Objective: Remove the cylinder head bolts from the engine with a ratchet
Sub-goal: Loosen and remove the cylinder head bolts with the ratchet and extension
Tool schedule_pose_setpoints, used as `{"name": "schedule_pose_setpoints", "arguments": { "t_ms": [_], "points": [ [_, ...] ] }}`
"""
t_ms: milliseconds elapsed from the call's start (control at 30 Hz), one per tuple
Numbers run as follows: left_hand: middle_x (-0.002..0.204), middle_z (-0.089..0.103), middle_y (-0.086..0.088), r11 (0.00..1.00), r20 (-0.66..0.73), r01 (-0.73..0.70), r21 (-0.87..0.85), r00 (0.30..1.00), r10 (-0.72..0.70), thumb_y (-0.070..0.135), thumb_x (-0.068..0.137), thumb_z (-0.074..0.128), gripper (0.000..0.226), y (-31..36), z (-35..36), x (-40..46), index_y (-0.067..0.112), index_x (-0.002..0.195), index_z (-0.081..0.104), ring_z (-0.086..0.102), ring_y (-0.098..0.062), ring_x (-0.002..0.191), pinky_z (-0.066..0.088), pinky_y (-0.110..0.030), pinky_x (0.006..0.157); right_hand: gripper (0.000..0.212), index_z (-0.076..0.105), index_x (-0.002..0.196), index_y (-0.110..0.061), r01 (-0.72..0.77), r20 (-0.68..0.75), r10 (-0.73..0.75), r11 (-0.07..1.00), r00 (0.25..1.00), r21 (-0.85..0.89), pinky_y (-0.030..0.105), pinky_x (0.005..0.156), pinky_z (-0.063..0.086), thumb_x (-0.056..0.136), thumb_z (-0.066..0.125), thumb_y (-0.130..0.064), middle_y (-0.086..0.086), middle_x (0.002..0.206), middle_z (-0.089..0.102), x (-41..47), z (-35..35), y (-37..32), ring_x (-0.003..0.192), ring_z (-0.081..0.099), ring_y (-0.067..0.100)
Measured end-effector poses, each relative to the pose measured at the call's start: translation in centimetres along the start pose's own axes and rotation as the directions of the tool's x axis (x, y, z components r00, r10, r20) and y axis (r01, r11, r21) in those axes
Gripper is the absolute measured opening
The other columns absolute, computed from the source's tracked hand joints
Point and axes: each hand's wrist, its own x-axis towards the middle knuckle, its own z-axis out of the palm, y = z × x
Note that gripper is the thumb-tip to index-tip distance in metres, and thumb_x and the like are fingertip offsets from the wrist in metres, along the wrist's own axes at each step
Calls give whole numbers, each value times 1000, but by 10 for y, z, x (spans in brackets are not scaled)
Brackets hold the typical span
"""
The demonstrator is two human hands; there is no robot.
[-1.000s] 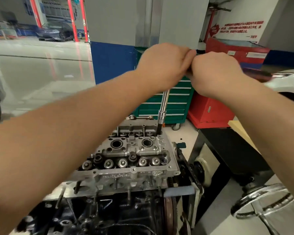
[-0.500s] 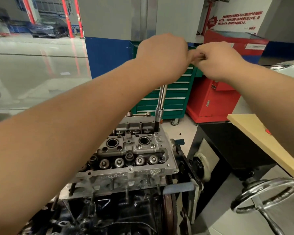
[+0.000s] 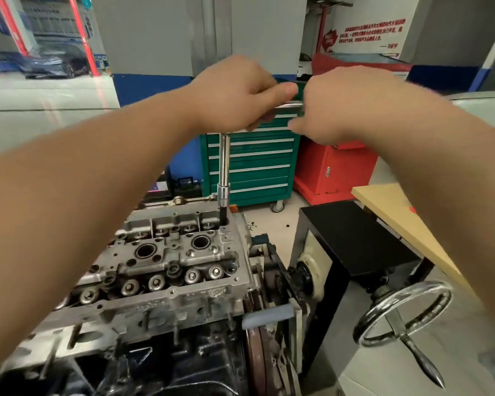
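Observation:
The aluminium cylinder head (image 3: 169,270) sits on the dark engine block, low and centre. A chrome ratchet extension (image 3: 224,164) stands upright, its black socket sunk into a bolt hole at the head's far right corner. The ratchet handle (image 3: 287,105) runs horizontally from the top of the extension. My left hand (image 3: 237,92) is closed over the handle near the extension. My right hand (image 3: 340,107) grips the handle's outer end, just to the right. The bolt itself is hidden in the hole.
A green drawer tool cabinet (image 3: 252,164) and a red cabinet (image 3: 335,170) stand behind the engine. The black engine stand (image 3: 355,241) with its chrome hand wheel (image 3: 403,312) is on the right, beside a pale wooden board (image 3: 397,221).
Both hands have swung the ratchet handle round, and the extension now stands more upright. The view has shifted, so the engine appears slightly to the left.

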Motion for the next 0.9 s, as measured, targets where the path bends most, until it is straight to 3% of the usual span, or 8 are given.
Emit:
{"name": "schedule_pose_setpoints", "arguments": {
  "t_ms": [100,200,333,567,667,767,833,900],
  "points": [
    [53,63,2,989,-4,-24,-146,1000,24,58,109,36,69,-1,-8,-17,14,64,63,56,-7,48,39,-12,55,33,38,66,-22,66,-123,-80,991,989,-117,31,48,37,93,50,-37,0,62,43,-29,-11,-7,51,41,22],
    [57,55,-5,956,-110,99,277,991,-71,55,111,32,68,23,5,-13,12,65,58,50,-23,53,35,-35,54,19,54,84,-14,2,-43,0,999,999,34,39,63,43,97,51,-28,0,71,45,-15,-5,-12,62,47,27],
    [61,42,-4,755,-236,322,572,945,-225,22,104,49,41,37,19,-12,15,64,46,35,-22,51,23,-30,48,18,65,105,-26,67,-36,-60,975,998,212,44,89,44,102,47,-30,4,98,62,9,3,-23,102,60,35],
    [52,59,-6,987,-130,39,-154,990,-60,49,111,41,66,1,-4,-26,12,60,60,53,-18,48,41,-30,54,18,44,84,-24,-23,-144,13,997,990,-73,34,48,24,90,55,-37,1,67,36,-17,-13,-39,54,31,24],
    [54,53,-8,990,-190,80,116,980,-57,43,111,38,61,12,3,-20,14,60,54,49,-24,50,32,-34,50,10,45,85,-23,-21,-146,24,1000,989,21,35,53,30,89,54,-26,0,68,38,-12,-3,-37,55,34,23],
    [60,41,-3,818,-245,266,510,956,-158,20,105,43,36,35,17,-18,18,70,49,35,-24,50,22,-30,49,6,52,90,-22,10,-102,4,990,995,138,42,82,38,96,52,-20,1,86,56,3,5,-33,86,53,30],
    [60,39,-1,765,-246,315,562,946,-209,15,102,45,33,41,21,-18,18,69,51,32,-22,50,21,-30,49,8,58,98,-21,33,-77,-20,985,997,167,46,94,38,97,51,-17,7,105,62,9,6,-33,109,53,34],
    [57,41,-2,824,-285,322,466,937,-204,28,107,40,48,27,19,-13,17,60,46,37,-24,51,20,-30,51,8,59,102,-18,-5,-39,11,986,999,168,44,80,42,97,53,-18,10,104,63,9,1,-35,101,56,35]
  ]
}}
